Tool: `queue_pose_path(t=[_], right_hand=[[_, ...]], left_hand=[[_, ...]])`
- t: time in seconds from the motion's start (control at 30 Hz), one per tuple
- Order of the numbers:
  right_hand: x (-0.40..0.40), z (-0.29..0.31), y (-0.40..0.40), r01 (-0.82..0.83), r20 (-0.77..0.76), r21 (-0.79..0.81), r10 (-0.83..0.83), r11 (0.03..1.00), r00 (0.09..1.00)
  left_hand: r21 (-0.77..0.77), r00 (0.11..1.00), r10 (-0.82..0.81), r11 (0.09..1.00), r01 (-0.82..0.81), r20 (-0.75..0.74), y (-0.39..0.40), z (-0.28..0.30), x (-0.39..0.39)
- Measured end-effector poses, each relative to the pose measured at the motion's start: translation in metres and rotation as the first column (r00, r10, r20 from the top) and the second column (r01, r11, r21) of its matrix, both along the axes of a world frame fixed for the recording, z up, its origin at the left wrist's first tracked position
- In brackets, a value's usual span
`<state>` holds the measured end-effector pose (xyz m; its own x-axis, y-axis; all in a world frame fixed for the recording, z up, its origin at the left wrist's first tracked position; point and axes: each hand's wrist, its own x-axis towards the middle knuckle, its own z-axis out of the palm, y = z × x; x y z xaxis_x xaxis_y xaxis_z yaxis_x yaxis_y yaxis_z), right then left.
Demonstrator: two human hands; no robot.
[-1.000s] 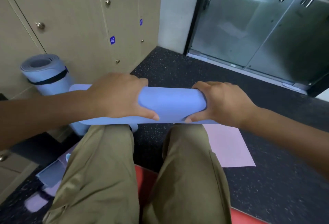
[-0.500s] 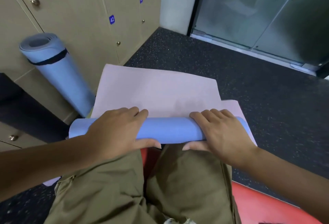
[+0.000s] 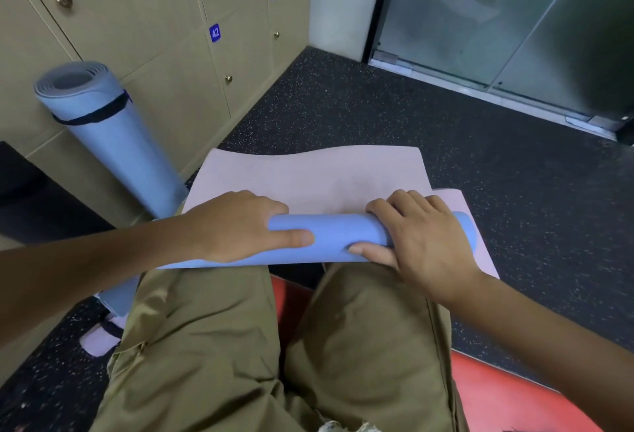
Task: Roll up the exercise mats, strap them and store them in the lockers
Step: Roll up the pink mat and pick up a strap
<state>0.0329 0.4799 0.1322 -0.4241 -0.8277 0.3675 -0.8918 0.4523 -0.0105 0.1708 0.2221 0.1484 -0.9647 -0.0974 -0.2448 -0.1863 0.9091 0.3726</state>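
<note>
Both hands, left hand [image 3: 236, 226] and right hand [image 3: 415, 229], grip the half-rolled mat [image 3: 332, 236]. Its loose end [image 3: 308, 174] lies beyond the fingers; rolling onward comes next.

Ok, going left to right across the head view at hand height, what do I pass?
Strapped blue rolled mat → left hand → blue roll of the mat being rolled → right hand → dark speckled floor.

Strapped mat [image 3: 113, 143] leans left against lockers [image 3: 164, 54]; floor [image 3: 514, 191] open right.
</note>
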Motion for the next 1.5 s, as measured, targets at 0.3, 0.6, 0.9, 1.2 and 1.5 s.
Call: queue_pose_path(t=[0.3,0.6,0.9,1.2,1.5], right_hand=[[-0.021,0.020,-0.016,-0.017,0.275,0.165,-0.029,0.986,0.961],[-0.042,0.036,-0.038,-0.045,0.498,0.338,-0.138,0.940,0.856],[-0.026,0.002,-0.032,0.037,0.046,-0.011,-0.036,0.999,0.998],[-0.037,-0.005,-0.044,0.091,0.050,-0.028,-0.089,0.995,0.995],[-0.063,0.021,-0.070,0.084,0.378,0.253,-0.178,0.964,0.909]], left_hand=[[-0.324,0.867,-0.216,0.944,0.068,-0.449,-0.001,-0.014,0.007],[-0.492,0.876,-0.229,0.870,-0.012,-0.426,-0.001,-0.021,0.008],[-0.167,0.998,-0.047,0.985,0.039,-0.047,-0.017,-0.002,-0.023],[-0.318,0.919,-0.190,0.945,0.076,-0.345,-0.022,-0.010,-0.027],[-0.577,0.892,-0.207,0.814,-0.071,-0.402,-0.005,-0.029,-0.020]])
